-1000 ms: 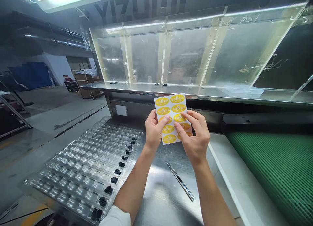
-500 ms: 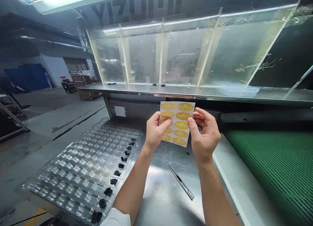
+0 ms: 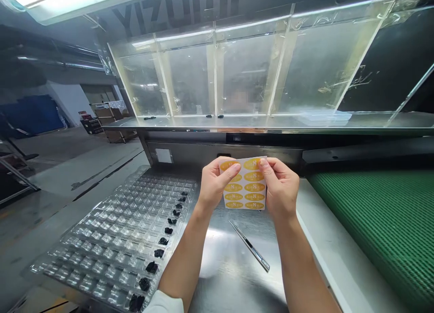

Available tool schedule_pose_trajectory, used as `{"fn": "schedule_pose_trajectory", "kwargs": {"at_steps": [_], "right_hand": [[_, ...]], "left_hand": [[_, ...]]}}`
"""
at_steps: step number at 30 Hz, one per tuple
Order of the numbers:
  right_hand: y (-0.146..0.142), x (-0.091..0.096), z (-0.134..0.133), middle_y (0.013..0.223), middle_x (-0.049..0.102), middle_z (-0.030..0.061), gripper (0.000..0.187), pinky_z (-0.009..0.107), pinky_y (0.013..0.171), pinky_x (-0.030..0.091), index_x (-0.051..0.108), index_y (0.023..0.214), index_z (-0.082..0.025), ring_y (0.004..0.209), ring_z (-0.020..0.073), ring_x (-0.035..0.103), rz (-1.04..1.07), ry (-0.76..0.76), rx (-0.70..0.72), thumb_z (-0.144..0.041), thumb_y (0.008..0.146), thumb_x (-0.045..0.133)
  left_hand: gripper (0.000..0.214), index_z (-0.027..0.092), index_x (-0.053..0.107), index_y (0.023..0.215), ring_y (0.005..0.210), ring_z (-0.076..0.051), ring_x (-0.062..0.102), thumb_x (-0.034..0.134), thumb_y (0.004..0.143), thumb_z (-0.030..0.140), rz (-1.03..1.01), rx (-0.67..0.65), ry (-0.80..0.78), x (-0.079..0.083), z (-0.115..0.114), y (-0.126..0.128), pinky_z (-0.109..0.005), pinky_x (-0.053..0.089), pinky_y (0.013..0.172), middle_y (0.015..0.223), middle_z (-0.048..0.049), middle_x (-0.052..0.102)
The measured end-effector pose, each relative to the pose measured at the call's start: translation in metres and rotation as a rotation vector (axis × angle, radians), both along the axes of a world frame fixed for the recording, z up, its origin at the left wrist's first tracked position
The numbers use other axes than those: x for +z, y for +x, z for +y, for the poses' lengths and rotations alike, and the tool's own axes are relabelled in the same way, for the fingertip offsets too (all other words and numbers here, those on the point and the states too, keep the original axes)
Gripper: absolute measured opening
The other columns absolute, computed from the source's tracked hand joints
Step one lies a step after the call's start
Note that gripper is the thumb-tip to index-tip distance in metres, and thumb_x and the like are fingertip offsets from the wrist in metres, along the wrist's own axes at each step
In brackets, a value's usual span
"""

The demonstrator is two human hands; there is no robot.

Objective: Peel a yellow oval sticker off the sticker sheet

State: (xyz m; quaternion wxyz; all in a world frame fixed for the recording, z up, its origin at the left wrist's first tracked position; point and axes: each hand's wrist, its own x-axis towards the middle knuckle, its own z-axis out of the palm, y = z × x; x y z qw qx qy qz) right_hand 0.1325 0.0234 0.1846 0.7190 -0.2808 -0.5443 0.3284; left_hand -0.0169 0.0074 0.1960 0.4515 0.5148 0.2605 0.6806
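A white sheet of yellow oval stickers (image 3: 244,186) is held up in front of me over the steel worktable (image 3: 224,277). My left hand (image 3: 213,184) pinches its upper left corner between thumb and fingers. My right hand (image 3: 281,189) grips its right edge, thumb near the top. The sheet leans back, its top edge tipped away from me. Metal tweezers (image 3: 249,246) lie on the table just below my hands, untouched.
A clear plastic blister tray (image 3: 111,240) lies at the left, with a row of small black parts (image 3: 159,253) along its right column. A green conveyor belt (image 3: 379,222) runs at the right. Behind stands a steel shelf (image 3: 271,122) under clear machine guard panels.
The sticker sheet has come down and tipped back flatter. My right hand moved from the sheet's front to its right edge, and both hands now sit closer together.
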Motion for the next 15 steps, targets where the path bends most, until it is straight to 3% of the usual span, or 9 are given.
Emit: {"fn": "schedule_pose_trajectory", "kwargs": {"at_steps": [8,12,15], "right_hand": [[-0.005,-0.001,0.001,0.079,0.069,0.0034,0.038,0.026,0.054,0.055,0.068,0.090,-0.018,0.064,0.0180,0.066,0.007,-0.018,0.083,-0.055,0.092,0.076],[-0.011,0.000,-0.001,0.085,0.068,0.0018,0.036,0.025,0.058,0.054,0.066,0.110,-0.020,0.070,0.0165,0.067,0.017,0.055,-0.014,-0.045,0.089,0.081],[-0.015,0.000,-0.003,0.096,0.068,0.0023,0.042,0.028,0.069,0.056,0.062,0.125,-0.023,0.079,0.0162,0.067,-0.035,0.180,-0.157,-0.038,0.090,0.081]], "left_hand": [[0.036,0.016,0.072,0.080,0.059,-0.009,0.055,0.092,0.073,0.045,-0.056,-0.078,-0.072,0.001,-0.002,-0.003,-0.021,0.046,0.058,0.068,0.0012,0.063],[0.034,0.015,0.071,0.079,0.060,-0.010,0.057,0.092,0.074,0.043,-0.080,-0.094,-0.077,0.001,-0.003,-0.002,-0.021,0.047,0.058,0.070,0.0005,0.064],[0.035,0.015,0.070,0.077,0.061,-0.011,0.059,0.091,0.075,0.043,-0.090,-0.077,-0.077,0.000,-0.003,-0.002,-0.022,0.048,0.059,0.070,0.0002,0.065]]}}
